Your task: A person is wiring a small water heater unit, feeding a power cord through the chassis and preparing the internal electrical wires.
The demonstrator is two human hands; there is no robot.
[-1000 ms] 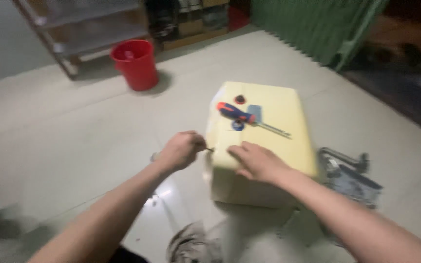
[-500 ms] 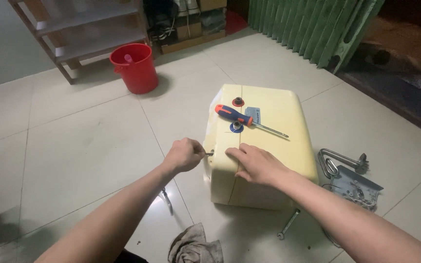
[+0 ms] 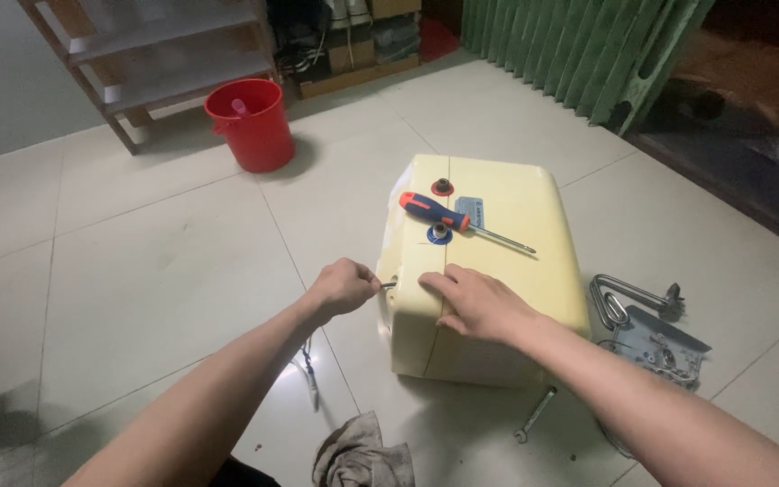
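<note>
the pale yellow tank (image 3: 489,261) lies on its side on the tiled floor (image 3: 137,252), and everything else is placed around it. since half a second ago the view has steadied and drawn in a little, while both hands have kept their places on the tank's near end; the work at that spot appears to be continuing rather than finished. the left hand (image 3: 343,287) is closed into a fist around a thin dark tool (image 3: 388,285), whose tip meets the tank's left side wall near the seam; what kind of tool it is cannot be told. the right hand (image 3: 480,302) lies flat on the tank's top face with fingers spread and relaxed, holding nothing, pressing the tank down just beside the tool tip. further up the tank's top rests a screwdriver (image 3: 457,219) with a red and blue handle, untouched. right of the tank lie a bent metal heating coil (image 3: 628,298) and a small spanner (image 3: 534,417). in front of the tank lies a grey rag (image 3: 358,455). beyond the tank to the left stands a red bucket (image 3: 250,124).
</note>
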